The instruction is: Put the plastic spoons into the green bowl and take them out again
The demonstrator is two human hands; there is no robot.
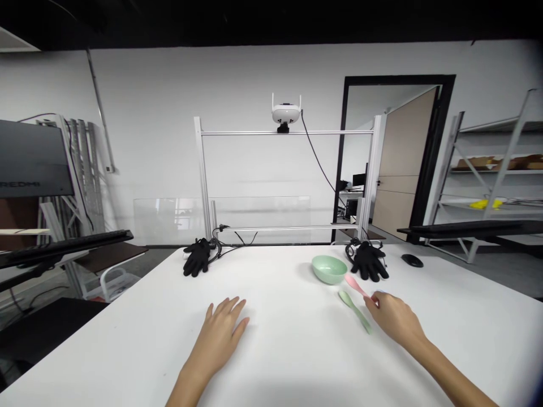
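Note:
My right hand (394, 317) is closed on the handle of a pink spoon (355, 284), whose bowl end points toward the green bowl. Just left of that hand a green spoon (355, 312) lies slantwise on the white table (280, 339). The light green bowl (330, 270) stands upright beyond both spoons; I cannot tell whether the pink spoon's tip touches it. On the left side of the table my left hand (220, 333) rests palm down, fingers apart, with nothing in it.
Two black gloves with cables lie toward the back, one at the left (197, 258) and one right of the bowl (368, 261). A black mouse (412, 260) sits near the right edge. Behind the table rises a metal frame (284, 133) carrying a white camera device (285, 113).

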